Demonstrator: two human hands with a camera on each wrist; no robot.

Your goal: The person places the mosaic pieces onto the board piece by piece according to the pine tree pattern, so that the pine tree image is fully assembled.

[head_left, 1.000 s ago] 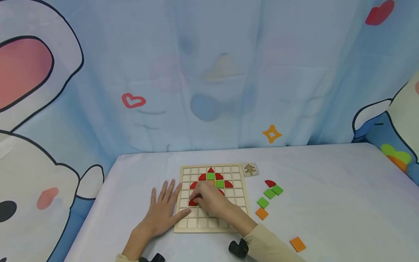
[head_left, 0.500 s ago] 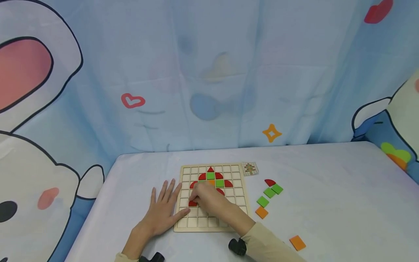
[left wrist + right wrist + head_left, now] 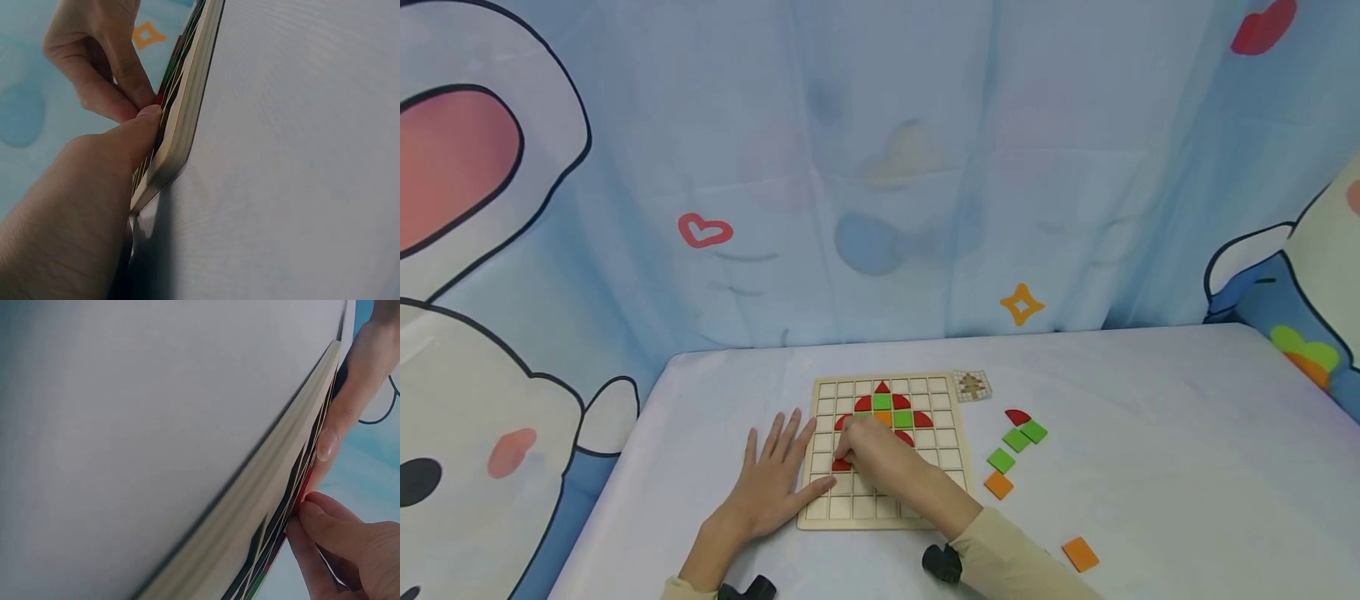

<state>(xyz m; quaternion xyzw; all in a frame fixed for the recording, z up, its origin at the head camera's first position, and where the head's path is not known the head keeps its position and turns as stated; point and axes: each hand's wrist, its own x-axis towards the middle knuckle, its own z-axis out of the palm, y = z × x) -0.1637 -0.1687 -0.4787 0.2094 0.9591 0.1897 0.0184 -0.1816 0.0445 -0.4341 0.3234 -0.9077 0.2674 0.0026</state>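
A wooden grid board (image 3: 951,383) lies on the white table, with red, green and orange tiles set in its squares. My right hand (image 3: 883,458) reaches over the board's middle. Its thumb and fingers pinch a red tile (image 3: 841,466) at a left-hand square; in the right wrist view the fingertips (image 3: 310,509) meet at the red tile's edge. That tile's full shape is partly hidden by the hand. My left hand (image 3: 775,492) rests with spread, straight fingers along the board's left side, its thumb (image 3: 147,122) on the board's surface, close to the right fingertips.
Right of the board lie a red rounded tile (image 3: 1018,417), several green tiles (image 3: 1002,461) and an orange tile (image 3: 998,485). Another orange tile (image 3: 1080,554) sits nearer the front. A small pattern card (image 3: 972,386) touches the board's upper right corner. A printed curtain (image 3: 917,292) hangs behind.
Hardly anything differs. The right fingers have shifted very slightly at the red tile, while the left hand and board stay in place. The head view has drifted a little.
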